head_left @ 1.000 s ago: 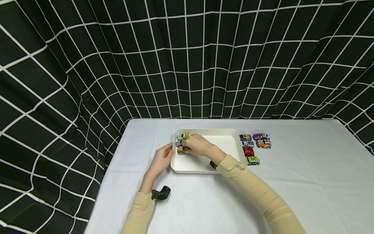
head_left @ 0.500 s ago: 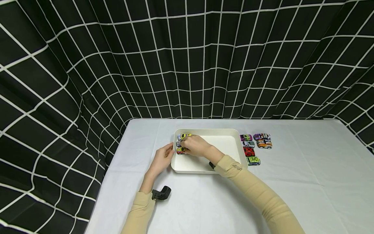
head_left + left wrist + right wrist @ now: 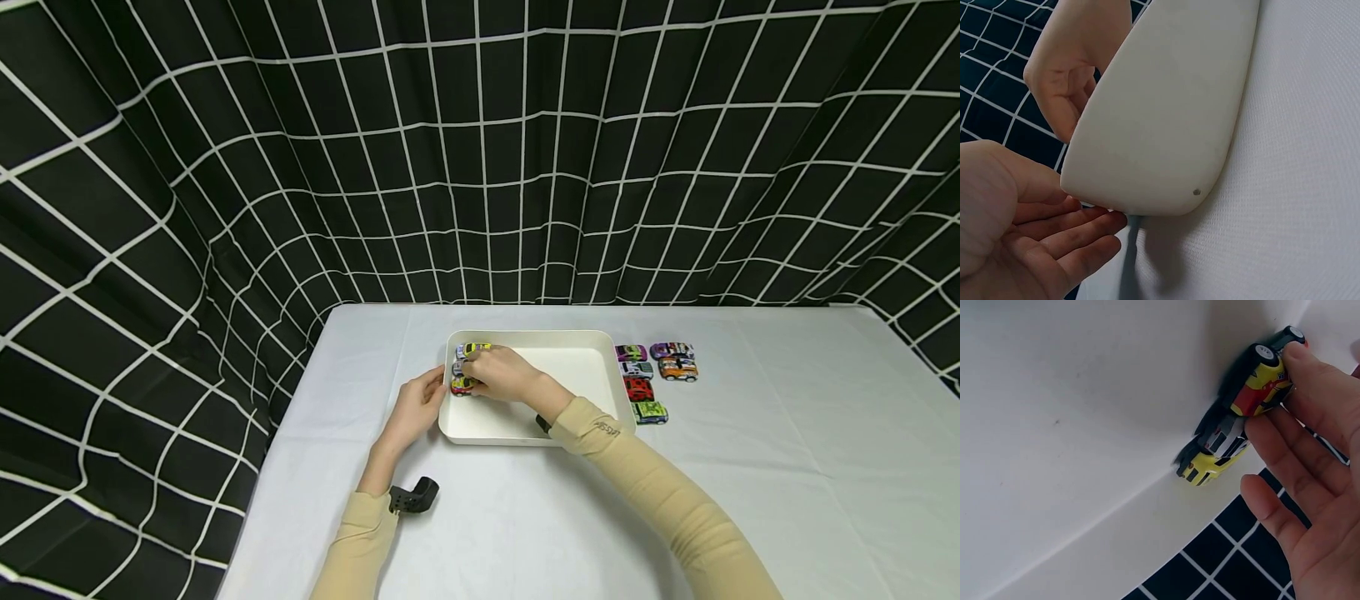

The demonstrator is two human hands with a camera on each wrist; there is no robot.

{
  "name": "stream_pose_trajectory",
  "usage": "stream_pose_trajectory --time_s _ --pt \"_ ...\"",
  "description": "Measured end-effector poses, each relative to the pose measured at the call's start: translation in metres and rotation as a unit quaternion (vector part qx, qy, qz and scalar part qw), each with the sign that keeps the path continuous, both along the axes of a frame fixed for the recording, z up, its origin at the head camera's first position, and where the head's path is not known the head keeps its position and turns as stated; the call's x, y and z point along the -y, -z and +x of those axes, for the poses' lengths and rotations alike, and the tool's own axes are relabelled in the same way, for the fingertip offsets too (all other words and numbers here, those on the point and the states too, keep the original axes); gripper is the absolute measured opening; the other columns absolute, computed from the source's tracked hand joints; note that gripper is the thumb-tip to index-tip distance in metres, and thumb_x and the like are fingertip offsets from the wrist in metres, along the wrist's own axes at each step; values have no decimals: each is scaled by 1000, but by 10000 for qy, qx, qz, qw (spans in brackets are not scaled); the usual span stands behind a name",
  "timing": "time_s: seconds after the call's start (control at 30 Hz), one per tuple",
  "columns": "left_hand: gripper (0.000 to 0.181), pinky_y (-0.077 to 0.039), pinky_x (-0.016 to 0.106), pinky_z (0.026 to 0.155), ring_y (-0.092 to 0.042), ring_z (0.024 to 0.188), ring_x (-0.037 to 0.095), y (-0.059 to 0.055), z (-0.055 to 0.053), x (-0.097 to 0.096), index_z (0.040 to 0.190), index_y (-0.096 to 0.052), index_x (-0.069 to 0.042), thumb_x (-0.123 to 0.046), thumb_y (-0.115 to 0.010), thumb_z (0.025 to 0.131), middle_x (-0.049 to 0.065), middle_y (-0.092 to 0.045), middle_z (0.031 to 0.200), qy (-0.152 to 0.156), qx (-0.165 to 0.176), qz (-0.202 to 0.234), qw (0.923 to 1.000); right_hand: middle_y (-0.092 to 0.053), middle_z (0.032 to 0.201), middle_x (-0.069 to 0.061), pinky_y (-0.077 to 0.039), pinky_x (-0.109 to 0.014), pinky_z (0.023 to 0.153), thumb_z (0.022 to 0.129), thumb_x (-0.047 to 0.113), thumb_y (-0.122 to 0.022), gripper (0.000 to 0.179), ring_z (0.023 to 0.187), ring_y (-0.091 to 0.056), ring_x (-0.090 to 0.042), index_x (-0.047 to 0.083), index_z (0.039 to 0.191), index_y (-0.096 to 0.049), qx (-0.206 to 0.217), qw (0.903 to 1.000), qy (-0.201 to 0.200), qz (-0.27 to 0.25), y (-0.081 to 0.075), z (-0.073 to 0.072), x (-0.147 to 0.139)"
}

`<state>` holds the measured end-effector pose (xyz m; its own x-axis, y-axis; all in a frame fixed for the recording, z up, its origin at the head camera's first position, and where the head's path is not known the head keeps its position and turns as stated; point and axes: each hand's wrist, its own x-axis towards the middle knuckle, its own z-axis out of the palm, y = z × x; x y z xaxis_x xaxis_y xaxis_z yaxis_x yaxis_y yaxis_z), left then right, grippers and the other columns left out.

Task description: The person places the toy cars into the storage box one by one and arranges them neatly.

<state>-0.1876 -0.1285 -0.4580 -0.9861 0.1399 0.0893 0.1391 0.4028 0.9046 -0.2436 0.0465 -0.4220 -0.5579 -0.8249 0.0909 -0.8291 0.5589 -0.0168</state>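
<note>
A white tray (image 3: pixel 540 430) lies on the table. My right hand (image 3: pixel 504 373) reaches into its left end and pinches a red-and-yellow toy car (image 3: pixel 1254 395) between thumb and fingers. Beside that car stand a silver-grey toy car (image 3: pixel 1225 437) and a yellow one (image 3: pixel 1202 470), in a row along the left wall. In the head view my right fingers partly hide the row. My left hand (image 3: pixel 412 407) is at the tray's left outer side. In the left wrist view its fingers (image 3: pixel 1085 234) are extended and touch the tray's outside near the corner.
Right of the tray, a column of toy cars stands along its wall: purple-green (image 3: pixel 631 352), white-green (image 3: pixel 636 369), red (image 3: pixel 639 389) and lime (image 3: pixel 651 412). Farther right are a purple car (image 3: pixel 672 350) and an orange one (image 3: pixel 678 369). A black gridded curtain (image 3: pixel 525 167) hangs behind the table.
The red-and-yellow car has shifted slightly left toward the tray's left wall, with my right hand on it. My left hand has stayed in place.
</note>
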Motion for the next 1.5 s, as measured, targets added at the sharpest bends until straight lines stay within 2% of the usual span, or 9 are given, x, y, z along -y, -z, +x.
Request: stream_pose_trajectory --time_s 0.27,0.53,0.8,1.0,1.23,1.5 --pt "40 -52 32 88 -58 107 35 0 0 -1 130 -43 14 1 -48 93 30 -55 118 -11 11 -32 10000 -65 93 -4 -54 -33 73 79 24 -74 19 83 -62 -19 10 91 -68 -195 9997 -26 -163 -5 0 -6" --pt "41 -51 31 90 -57 108 35 0 0 -1 131 -42 13 0 -49 93 29 -53 122 -62 88 -17 9999 -62 84 -1 -51 -31 70 81 17 -72 13 78 -58 -15 8 90 -68 -676 9972 -210 -240 -23 4 -18" --pt "41 -50 31 90 -57 109 35 0 0 0 131 -42 14 1 -49 93 30 -52 123 -40 64 -5 10000 -61 81 -1 -46 -30 63 80 15 -73 14 78 -59 -16 8 90 -67 -1147 9925 -317 -272 -35 9 -42" --pt "40 -51 31 89 -57 109 35 0 1 -1 130 -42 14 1 -49 92 30 -52 123 -42 31 -9 10000 -58 76 0 -42 -28 59 79 15 -73 13 73 -57 -16 8 83 -64 -1526 9876 -304 -230 -39 13 -66" --pt "41 -51 32 89 -57 108 35 1 0 -2 130 -42 14 1 -49 92 30 -53 122 -41 6 6 10000 -60 78 -1 -41 -28 59 77 12 -75 13 72 -57 -17 7 83 -64 -1555 9870 28 -401 -40 18 -105" --pt "41 -50 32 90 -57 109 36 1 1 -1 131 -42 14 2 -49 92 30 -52 123 -36 -85 -58 9999 -65 86 -8 -47 -34 64 76 10 -75 17 77 -61 -22 3 89 -68 -1375 9848 678 -815 -28 23 -162"
